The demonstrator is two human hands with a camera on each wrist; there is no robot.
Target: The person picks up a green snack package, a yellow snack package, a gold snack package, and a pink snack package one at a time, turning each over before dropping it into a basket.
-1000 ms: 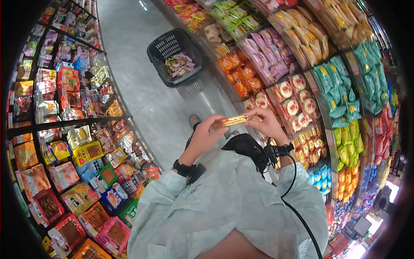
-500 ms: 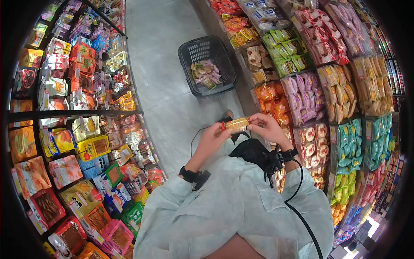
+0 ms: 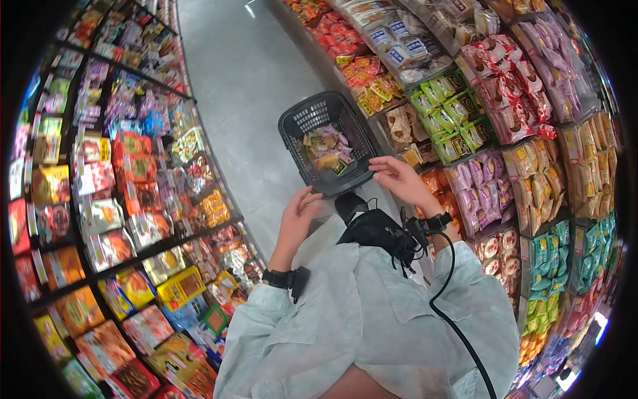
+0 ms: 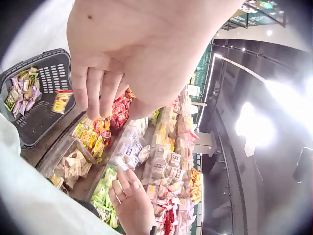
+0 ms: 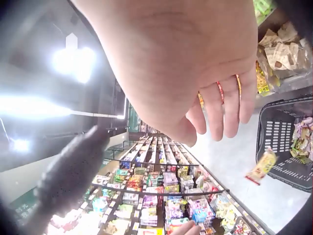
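Note:
Both my hands hang over a black shopping basket (image 3: 312, 114) on the aisle floor, and neither holds anything. My left hand (image 3: 302, 203) has relaxed, loosely bent fingers near the basket's close rim. My right hand (image 3: 392, 174) is spread flat beside the rim, by the right shelves. A yellow-orange snack packet (image 5: 261, 166) is in the air just short of the basket (image 5: 286, 137) in the right wrist view. The left wrist view shows that packet (image 4: 61, 101) over the basket (image 4: 44, 117), below my left hand's fingers (image 4: 100, 93). Several purple and green packets (image 3: 325, 146) lie inside.
Shelves packed with snack bags line both sides of the narrow aisle: the left shelving (image 3: 133, 173) and the right shelving (image 3: 478, 120). Grey floor (image 3: 239, 60) runs on beyond the basket. A black cable (image 3: 452, 319) hangs from my right wrist across my pale shirt.
Both hands held the yellow packet between them before. Now they have let go and moved apart, and the packet is dropping into the basket. My view has shifted nearer the basket.

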